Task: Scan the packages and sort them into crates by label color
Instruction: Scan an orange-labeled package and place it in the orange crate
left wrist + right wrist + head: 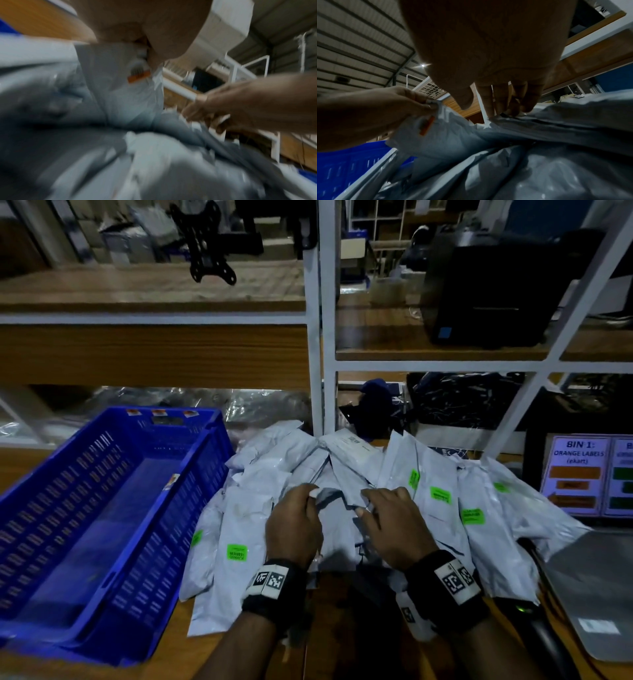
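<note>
Mailers [442,508] heaped on wooden bench [329,645]

Grey plastic mailer packages [442,508] lie heaped and overlapping on the wooden worktop [329,645], several showing green labels [237,553] face up. One package [440,136] is lifted at a corner — it carries an orange label [426,125], seemingly beside a barcode, though blur hides the print. Left of the heap sits a blue slatted crate [102,508], tilted toward the pile — its floor bare.
</note>
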Demonstrator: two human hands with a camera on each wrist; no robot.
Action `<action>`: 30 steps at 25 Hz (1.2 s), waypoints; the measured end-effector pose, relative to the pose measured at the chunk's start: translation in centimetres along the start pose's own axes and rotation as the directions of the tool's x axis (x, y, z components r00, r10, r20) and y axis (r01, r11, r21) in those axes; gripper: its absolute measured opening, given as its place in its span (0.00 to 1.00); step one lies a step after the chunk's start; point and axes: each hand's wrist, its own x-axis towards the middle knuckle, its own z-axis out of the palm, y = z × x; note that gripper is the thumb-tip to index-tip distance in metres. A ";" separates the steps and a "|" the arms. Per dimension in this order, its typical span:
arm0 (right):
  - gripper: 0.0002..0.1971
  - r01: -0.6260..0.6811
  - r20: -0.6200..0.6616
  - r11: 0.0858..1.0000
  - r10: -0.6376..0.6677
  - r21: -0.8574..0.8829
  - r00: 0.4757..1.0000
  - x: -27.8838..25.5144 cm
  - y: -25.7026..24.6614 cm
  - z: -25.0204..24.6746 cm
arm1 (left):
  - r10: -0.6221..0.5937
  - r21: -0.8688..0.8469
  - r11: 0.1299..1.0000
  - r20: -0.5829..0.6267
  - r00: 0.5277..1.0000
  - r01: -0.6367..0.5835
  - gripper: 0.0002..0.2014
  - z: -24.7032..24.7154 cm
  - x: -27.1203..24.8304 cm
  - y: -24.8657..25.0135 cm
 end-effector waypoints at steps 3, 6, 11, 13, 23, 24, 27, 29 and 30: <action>0.25 -0.036 -0.062 0.996 0.041 0.079 0.997 0.0 -0.7 -1.0 | -0.008 -0.095 0.995 -0.168 0.986 -0.009 0.13 -3.1 0.8 1.8; 0.27 -0.042 -0.106 0.985 0.061 0.169 0.992 0.3 -1.4 -1.8 | -0.047 -0.170 0.985 -0.249 0.967 0.004 0.09 -6.5 1.7 2.4; 0.35 0.031 -0.130 0.930 0.018 0.366 0.991 1.3 -2.0 -1.7 | -0.064 -0.337 0.941 -0.255 0.965 -0.027 0.07 -11.1 2.7 3.4; 0.39 0.026 -0.128 0.860 0.046 0.510 0.991 1.4 -2.2 -2.1 | -0.093 -0.412 0.911 -0.212 0.973 -0.003 0.10 -11.7 3.1 3.2; 0.11 0.127 -0.405 0.764 0.187 0.632 0.895 0.5 0.1 -5.5 | -0.051 -0.485 0.874 -0.146 0.988 -0.027 0.11 -10.8 2.2 4.0; 0.12 0.128 -0.391 0.757 0.178 0.641 0.903 0.3 0.5 -5.8 | -0.074 -0.526 0.851 -0.136 0.988 -0.009 0.10 -10.7 2.3 3.9; 0.14 0.079 -0.354 0.758 0.207 0.648 0.912 -0.3 1.5 -6.5 | -0.131 -0.682 0.728 -0.049 0.990 0.063 0.08 -10.5 2.5 4.5; 0.19 0.009 -0.337 0.806 0.237 0.592 0.911 -1.0 1.9 -6.7 | -0.148 -0.711 0.696 -0.005 0.989 0.101 0.09 -10.5 2.6 5.2; 0.24 -0.024 -0.326 0.820 0.254 0.573 0.911 -1.4 2.0 -6.8 | -0.172 -0.731 0.671 0.013 0.985 0.127 0.09 -10.4 2.6 5.5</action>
